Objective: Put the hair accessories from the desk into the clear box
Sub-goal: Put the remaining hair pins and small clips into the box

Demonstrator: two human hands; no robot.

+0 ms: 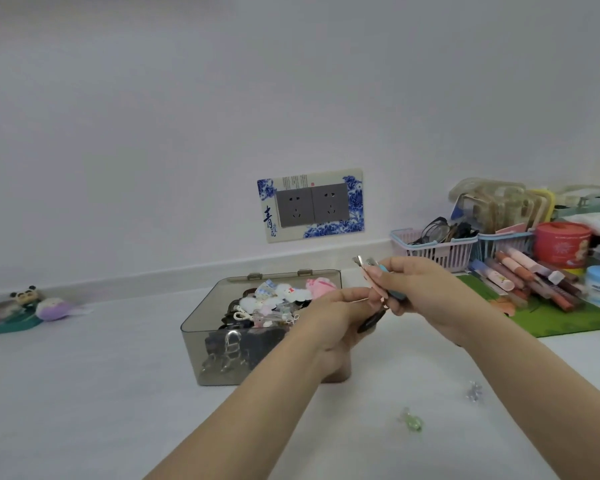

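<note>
Head view, clear box [201, 344] — hair accessories [274, 299] inside

Only 2 bare forearms show, rising from the near edge toward the left hand [329, 317] and right hand [426, 289], with no sleeves, watch, bracelets or rings visible on them, and the fingernails are too blurred to tell.

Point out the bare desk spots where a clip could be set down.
Bare desk left of the clear box, out to the toys, and in front of it. Crowded: the right side, around the green mat and baskets.
</note>
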